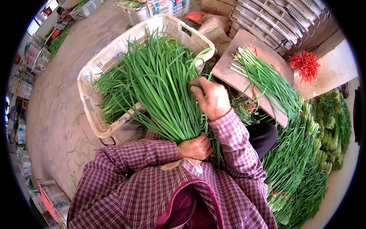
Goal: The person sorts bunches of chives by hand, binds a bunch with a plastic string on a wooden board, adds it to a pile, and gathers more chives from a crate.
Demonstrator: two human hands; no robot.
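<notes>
My left hand (195,147) is wrapped round the lower end of a large bunch of garlic chives (164,91), close against my chest. The long green leaves fan upward and away from me, over the near rim of a white plastic crate (108,131). At the right edge of the leaves is my right hand (211,97), thumb and fingers pinched together. What sits between those fingertips, if anything, is too small to make out. More chives (114,84) lie loose inside the crate.
Right of me, a board (227,68) carries a smaller chive bunch (267,76) beside red ties (305,65). Tied bundles (293,164) are piled on the floor at my right. Stacked white crates (263,26) stand behind; another crate (152,11) is at the back.
</notes>
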